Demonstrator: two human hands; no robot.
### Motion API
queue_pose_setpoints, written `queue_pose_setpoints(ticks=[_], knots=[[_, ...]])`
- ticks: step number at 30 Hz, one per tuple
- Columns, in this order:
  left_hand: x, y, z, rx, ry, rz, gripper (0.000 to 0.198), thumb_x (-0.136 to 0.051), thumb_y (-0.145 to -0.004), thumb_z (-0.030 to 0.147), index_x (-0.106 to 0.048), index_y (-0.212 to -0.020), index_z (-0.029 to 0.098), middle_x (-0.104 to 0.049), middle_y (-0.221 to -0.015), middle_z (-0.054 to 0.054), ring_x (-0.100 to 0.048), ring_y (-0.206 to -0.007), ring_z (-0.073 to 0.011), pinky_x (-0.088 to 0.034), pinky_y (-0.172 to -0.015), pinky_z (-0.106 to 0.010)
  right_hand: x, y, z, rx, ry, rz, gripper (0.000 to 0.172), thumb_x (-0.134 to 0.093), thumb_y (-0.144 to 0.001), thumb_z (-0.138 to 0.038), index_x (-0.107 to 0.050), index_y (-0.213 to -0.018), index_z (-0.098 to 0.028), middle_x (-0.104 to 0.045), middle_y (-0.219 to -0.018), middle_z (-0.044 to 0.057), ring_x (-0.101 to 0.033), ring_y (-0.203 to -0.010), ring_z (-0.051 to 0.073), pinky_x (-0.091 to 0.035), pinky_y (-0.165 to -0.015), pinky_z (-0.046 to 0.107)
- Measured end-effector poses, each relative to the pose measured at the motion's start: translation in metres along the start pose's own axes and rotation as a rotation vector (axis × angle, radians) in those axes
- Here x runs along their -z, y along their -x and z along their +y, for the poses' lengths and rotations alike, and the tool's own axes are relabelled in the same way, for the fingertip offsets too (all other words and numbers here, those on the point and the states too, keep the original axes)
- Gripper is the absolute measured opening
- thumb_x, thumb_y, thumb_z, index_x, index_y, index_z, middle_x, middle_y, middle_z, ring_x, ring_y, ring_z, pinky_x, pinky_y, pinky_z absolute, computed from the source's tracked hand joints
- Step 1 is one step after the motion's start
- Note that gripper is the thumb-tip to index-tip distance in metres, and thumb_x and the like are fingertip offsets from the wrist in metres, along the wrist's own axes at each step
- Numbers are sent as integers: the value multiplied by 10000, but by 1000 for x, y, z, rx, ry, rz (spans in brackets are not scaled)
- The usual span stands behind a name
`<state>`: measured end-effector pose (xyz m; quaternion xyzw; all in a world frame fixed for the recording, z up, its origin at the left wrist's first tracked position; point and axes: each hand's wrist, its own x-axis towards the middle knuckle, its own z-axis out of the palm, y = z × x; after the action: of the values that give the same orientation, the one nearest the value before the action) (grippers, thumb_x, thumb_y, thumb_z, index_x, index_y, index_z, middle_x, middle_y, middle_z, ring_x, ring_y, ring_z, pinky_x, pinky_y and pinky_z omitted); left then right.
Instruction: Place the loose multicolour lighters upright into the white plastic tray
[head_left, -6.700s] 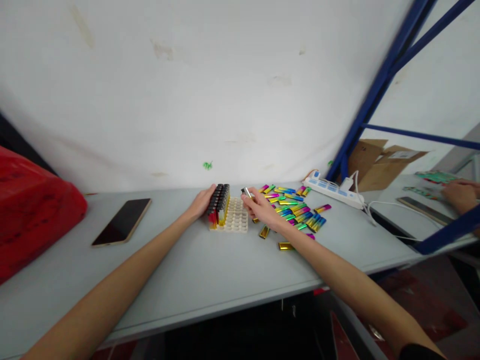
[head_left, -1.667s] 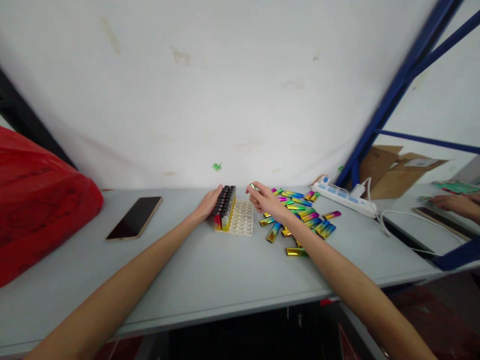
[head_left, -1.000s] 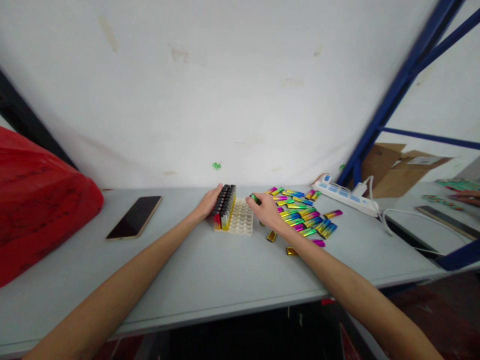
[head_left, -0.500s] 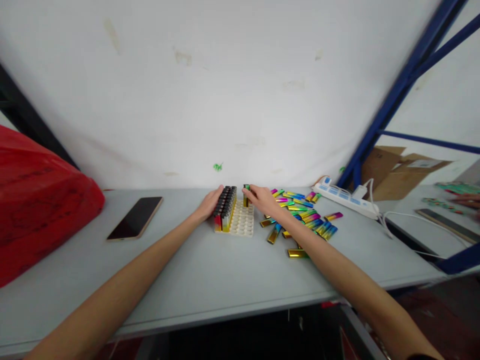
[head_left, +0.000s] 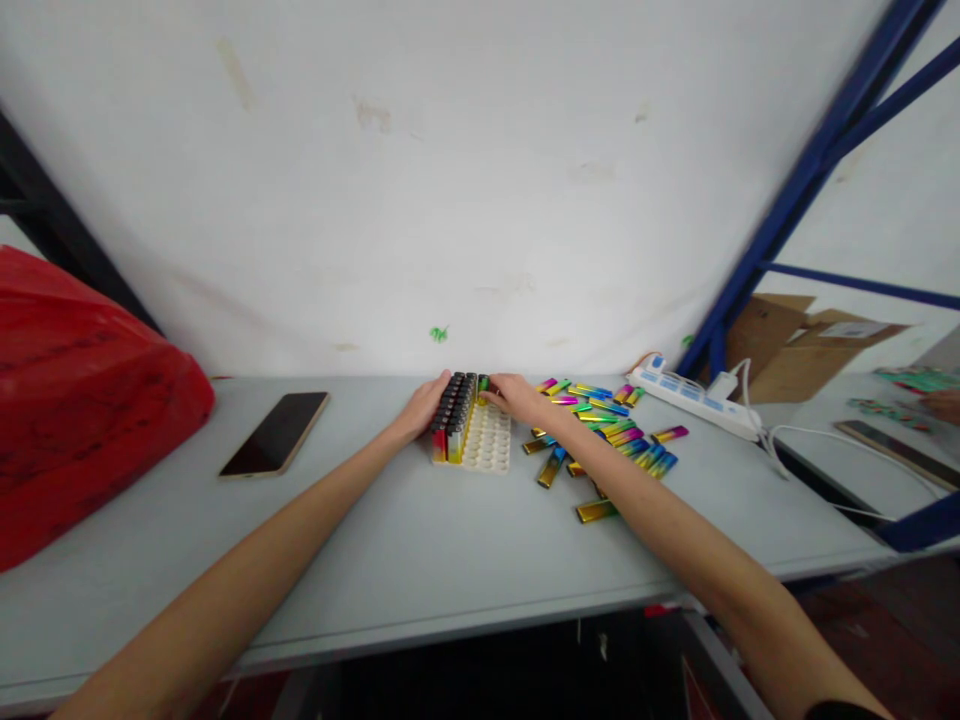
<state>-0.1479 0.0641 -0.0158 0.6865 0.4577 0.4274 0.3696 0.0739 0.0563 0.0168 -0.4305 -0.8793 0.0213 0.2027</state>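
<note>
A cream tray with round holes lies at the back of the grey table. Two rows of upright lighters with black tops fill its left side. My left hand rests against the left of those rows, fingers curled on them. My right hand is pinched on one green lighter standing at the tray's far end, beside the rows. A heap of iridescent lighters lies loose to the right of the tray.
A phone lies face up to the left, a red plastic bag beyond it. A white power strip with cables sits at the back right by blue rack posts. Another person's hand shows far right.
My right hand picked a lighter from the heap, turned it upright and has lowered it into the tray's far end next to the filled rows. The left hand stayed put.
</note>
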Motion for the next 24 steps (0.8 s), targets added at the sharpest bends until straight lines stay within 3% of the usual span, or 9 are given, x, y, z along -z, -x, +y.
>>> queue_pose_setpoints(ticks=[6,11,17,24], knots=[[-1,1,0,-8,33,-15,804,-374,-837,839,-728,-932,123,-769,-955,-105,-658,-937,-285,-486,-885,-369,44,28,21,24,-160,64,176,-582,-959,-261,-698,-1033,-152,-715,-915,66,-622,-768,150,-460,-739,264],[-1,1,2,-11,28,-6,808,-379,-817,860,-716,-901,130,-770,-956,-100,-652,-944,-285,-482,-896,-367,80,70,46,-21,-167,-51,186,-614,-925,-295,-746,-984,-178,-751,-944,71,-674,-832,183,-495,-769,290],[0,2,6,-8,-4,-1,817,-361,-809,872,-703,-881,134,-766,-936,-96,-647,-940,-288,-484,-891,-373,85,103,81,-166,-29,11,170,-620,-907,-262,-762,-942,-176,-759,-929,83,-691,-829,199,-499,-784,300],[0,2,4,10,-28,-2,804,-351,-816,870,-691,-846,142,-755,-881,-90,-641,-924,-298,-487,-871,-371,80,115,104,-227,100,-88,159,-674,-857,-228,-779,-961,-167,-760,-974,108,-692,-885,231,-495,-830,320]])
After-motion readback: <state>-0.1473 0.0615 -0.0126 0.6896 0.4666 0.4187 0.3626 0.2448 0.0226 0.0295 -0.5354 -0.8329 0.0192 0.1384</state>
